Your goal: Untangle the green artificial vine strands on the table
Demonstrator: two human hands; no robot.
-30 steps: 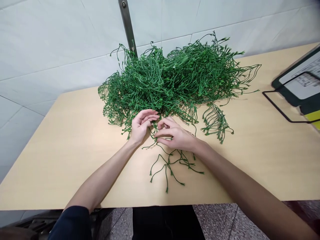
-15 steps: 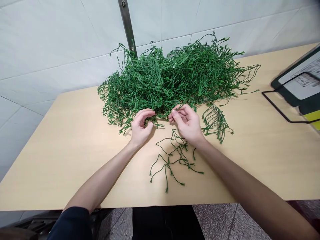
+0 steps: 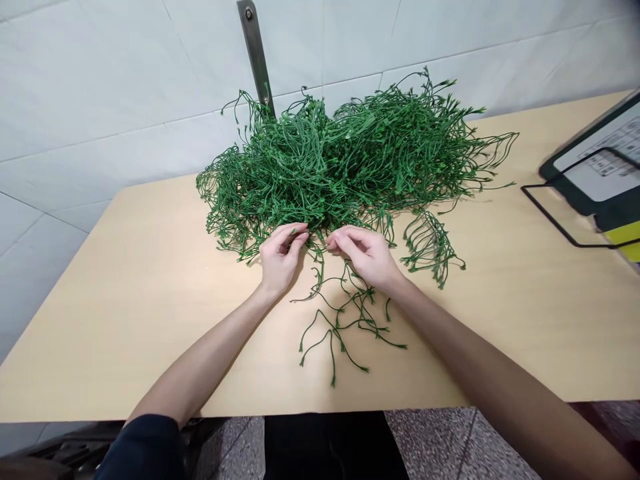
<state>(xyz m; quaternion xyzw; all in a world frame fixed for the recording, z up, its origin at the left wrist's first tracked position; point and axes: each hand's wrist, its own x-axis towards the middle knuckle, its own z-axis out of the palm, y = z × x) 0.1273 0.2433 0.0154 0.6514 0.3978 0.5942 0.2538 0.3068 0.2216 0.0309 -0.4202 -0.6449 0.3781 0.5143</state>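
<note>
A big tangled heap of thin green artificial plant stems lies at the back of the table. At its front edge my left hand pinches a green stem, thumb and fingertips together. My right hand is just to the right, its thumb pressed to the fingers in a pinch; what it holds, if anything, is too small to make out. Between and below the hands a few strands hang toward the tabletop. Nearer me lies a loose cluster of green stems. Beside my right hand rests a small neat bunch of stems.
The light wood table stands against a white tiled wall. A metal strip is fixed to the wall behind the heap. At the right is a dark container with a white label and a black wire handle.
My right hand has moved left and slightly down, closer to my left hand. A few strands now hang below the left hand onto the table. The left hand's fingers have closed together.
</note>
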